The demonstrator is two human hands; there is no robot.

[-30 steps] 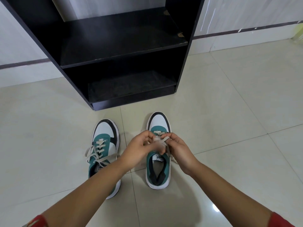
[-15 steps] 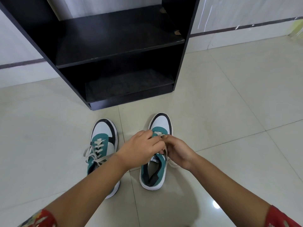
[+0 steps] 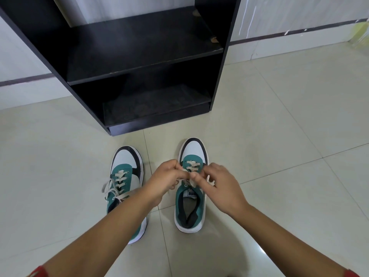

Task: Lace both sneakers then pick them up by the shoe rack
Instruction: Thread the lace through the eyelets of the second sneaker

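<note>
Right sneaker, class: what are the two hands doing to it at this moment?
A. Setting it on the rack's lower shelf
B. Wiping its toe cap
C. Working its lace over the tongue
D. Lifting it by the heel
C: the left hand and right hand pinch the cream lace above the right sneaker, which rests flat on the tiled floor.

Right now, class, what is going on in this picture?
A person is crouched over two teal-and-white sneakers on a tiled floor, in front of an empty black shoe rack. Both hands, the left hand and the right hand, pinch the cream lace of the right sneaker, lacing it partway up. The left sneaker is already laced, its lace ends lying loose. Neither shoe has been picked up yet.
</note>
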